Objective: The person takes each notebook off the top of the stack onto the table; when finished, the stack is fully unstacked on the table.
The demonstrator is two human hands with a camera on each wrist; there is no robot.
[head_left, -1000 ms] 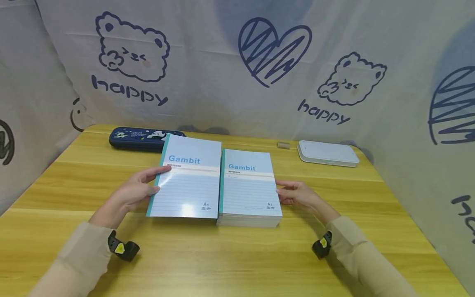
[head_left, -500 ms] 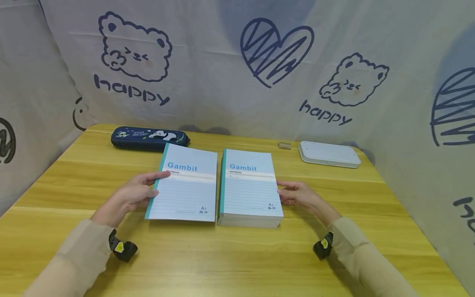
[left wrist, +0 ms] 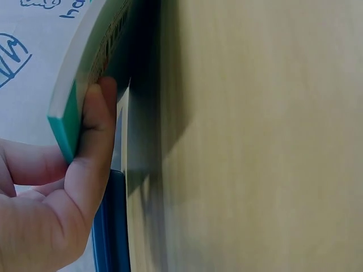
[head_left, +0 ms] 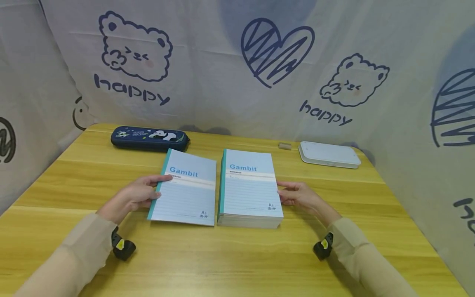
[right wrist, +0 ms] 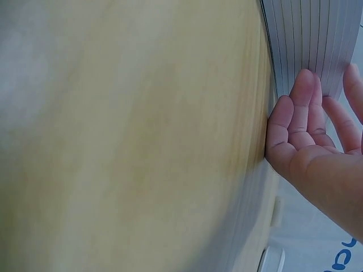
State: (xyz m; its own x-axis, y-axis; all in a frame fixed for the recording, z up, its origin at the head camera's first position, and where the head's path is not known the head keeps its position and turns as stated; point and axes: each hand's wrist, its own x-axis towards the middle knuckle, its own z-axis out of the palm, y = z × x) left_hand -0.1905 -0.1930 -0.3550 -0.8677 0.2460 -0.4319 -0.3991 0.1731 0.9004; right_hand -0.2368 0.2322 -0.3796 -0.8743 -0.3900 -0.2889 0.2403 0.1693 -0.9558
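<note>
One notebook [head_left: 185, 194] has moved lower, to left of the notebook stack [head_left: 250, 185].
Left hand [head_left: 138, 194] pinches its spine; right hand [head_left: 301, 196] touches the stack with relaxed fingers. Panda pencil case [head_left: 141, 141] and white case [head_left: 328, 154] are closed, contents hidden.

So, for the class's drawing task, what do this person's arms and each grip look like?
The left sleeve and right sleeve are plain beige and long. Each wrist carries a small black device with a yellow mark. The left grip and right grip are gloveless. No cables show.
</note>
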